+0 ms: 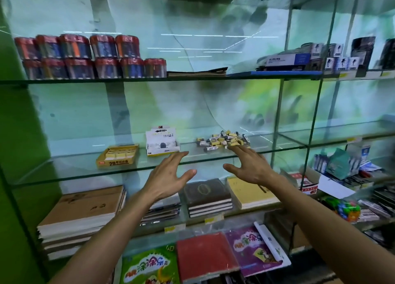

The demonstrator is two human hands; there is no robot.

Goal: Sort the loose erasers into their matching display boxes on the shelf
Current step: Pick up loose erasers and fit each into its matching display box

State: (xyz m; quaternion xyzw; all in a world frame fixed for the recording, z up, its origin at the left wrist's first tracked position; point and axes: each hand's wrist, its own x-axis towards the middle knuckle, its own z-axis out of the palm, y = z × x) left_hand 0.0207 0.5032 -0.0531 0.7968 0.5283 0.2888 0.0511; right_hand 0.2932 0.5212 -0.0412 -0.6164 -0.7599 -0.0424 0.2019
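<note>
Red-lidded cylindrical tubs [89, 57] crowd the upper glass shelf at far left; stacked brown and dark notebooks [208, 198] lie below the middle glass shelf [85, 170]. On that shelf a heap of loose yellow and grey-sleeved erasers [224, 140] sits right of a white cardboard display box [162, 143] and a flat yellow cardboard display box [117, 155]. The left hand [168, 176] hovers with spread fingers, holding nothing, in front of the white box. The right hand [250, 168] is likewise splayed, its fingertips at the heap's near edge. Box lettering is blurred.
</note>
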